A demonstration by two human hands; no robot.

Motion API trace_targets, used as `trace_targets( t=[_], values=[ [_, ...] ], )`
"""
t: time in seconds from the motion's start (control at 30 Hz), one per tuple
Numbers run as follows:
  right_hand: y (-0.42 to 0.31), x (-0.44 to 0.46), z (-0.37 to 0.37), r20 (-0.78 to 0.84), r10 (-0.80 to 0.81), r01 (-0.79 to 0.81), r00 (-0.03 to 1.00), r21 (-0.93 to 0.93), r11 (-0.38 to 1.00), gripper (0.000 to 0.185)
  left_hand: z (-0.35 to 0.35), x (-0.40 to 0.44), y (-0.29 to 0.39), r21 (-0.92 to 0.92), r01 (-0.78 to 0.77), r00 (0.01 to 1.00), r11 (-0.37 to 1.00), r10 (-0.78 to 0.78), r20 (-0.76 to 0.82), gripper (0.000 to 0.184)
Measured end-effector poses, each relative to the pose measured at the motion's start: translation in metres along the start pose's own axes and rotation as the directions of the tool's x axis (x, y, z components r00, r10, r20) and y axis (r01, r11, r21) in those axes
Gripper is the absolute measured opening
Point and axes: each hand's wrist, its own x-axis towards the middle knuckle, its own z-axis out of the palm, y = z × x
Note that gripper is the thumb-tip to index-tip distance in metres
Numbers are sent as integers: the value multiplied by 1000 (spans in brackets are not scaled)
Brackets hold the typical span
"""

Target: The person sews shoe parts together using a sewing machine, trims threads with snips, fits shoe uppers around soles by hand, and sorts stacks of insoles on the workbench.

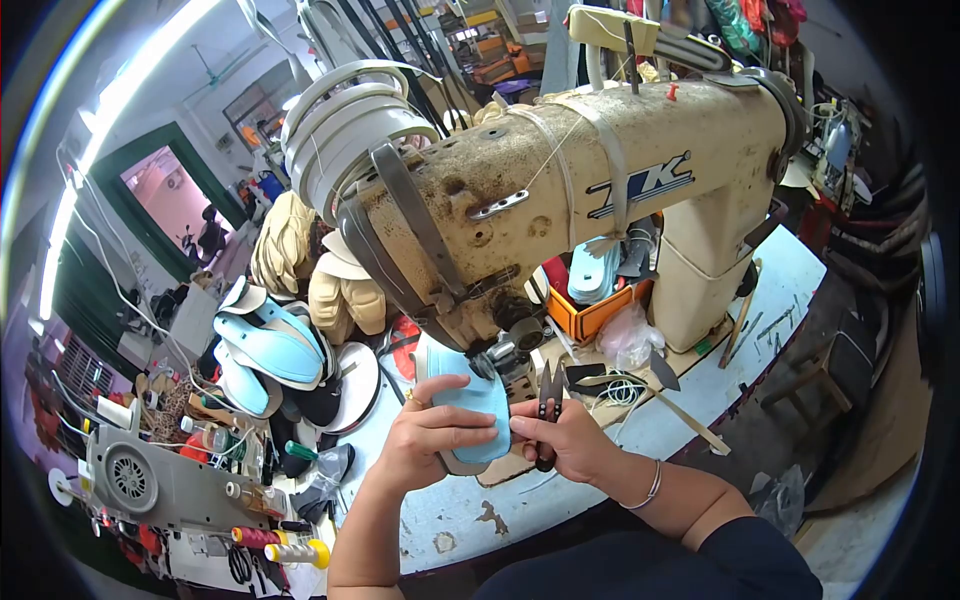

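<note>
Right hand (pixel 570 440), fingers curled, grips snips (pixel 547 408) beside the blue piece (pixel 486 397) (a careless slip could nick it); left hand (pixel 415 442), fingers parted, holds that piece, its far end by the sewing machine head (pixel 425 225)

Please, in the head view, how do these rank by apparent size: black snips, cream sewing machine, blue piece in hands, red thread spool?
Largest to smallest:
cream sewing machine
blue piece
black snips
red thread spool
</note>
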Motion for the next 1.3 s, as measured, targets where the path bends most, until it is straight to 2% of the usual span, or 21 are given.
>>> trace_targets(
  t=[0.1,0.37,0.43,0.47,0.53,0.7,0.8,0.87,0.97,1.03,1.13,1.3],
  values=[
    [1,2,-3,8,0,0,1000,27,1000,25,2,1,0,-23,10,1000,1000,-11,-27,35],
    [0,8,-3,9,-17,17,1000,63,998,23,7,2,-6,61,-24,997,998,28,-69,30],
    [3,6,-3,32,-38,41,999,-75,996,20,10,1,-8,61,-7,995,998,13,-94,30],
    [3,5,-3,31,-41,43,999,-75,996,20,11,0,-9,58,12,993,998,-5,-118,30],
    [2,4,-1,28,-23,24,999,-7,1000,18,15,0,-9,77,29,990,997,-18,-139,29],
    [5,10,0,-24,-33,34,999,31,999,18,20,-2,-9,120,54,981,991,-30,-194,29],
    [6,15,2,-64,-62,65,996,55,996,19,18,-2,-5,202,71,983,977,-34,-181,33],
    [7,18,3,-84,-75,81,994,65,995,19,14,-1,1,368,19,993,930,26,-118,34],
    [10,19,7,-98,-113,116,989,28,993,18,18,-6,-8,348,-4,994,937,40,-97,35],
    [9,19,10,-145,-145,149,979,16,989,18,21,-6,-11,335,5,989,942,45,-140,33],
    [9,20,13,-180,-129,138,975,37,990,18,20,-4,-13,342,11,987,940,44,-153,29],
    [6,15,7,-140,-150,144,979,-50,988,16,22,-1,-11,348,53,980,936,18,-197,31]
  ],
)
